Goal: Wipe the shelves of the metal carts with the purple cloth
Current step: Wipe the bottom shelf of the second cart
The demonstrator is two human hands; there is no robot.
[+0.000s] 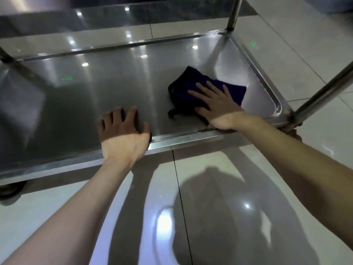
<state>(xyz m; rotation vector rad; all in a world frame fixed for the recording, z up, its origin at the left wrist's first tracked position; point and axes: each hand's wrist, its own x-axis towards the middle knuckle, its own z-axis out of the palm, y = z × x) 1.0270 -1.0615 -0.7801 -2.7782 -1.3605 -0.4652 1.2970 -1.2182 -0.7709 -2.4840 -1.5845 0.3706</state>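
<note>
Overhead lights are glaring as white spots off the steel shelf [107, 87] and glossy floor tiles [210, 169]. The person's shadow is falling across the tiles, and wide-angle distortion is bending the softly blurred edges.

Low stainless-steel cart shelf [114, 83], a shallow tray with a raised rim, just above a glossy tiled floor [219, 188]. A purple cloth [183, 90] lies near its right end; a left hand [124, 132] rests at the front rim.
</note>
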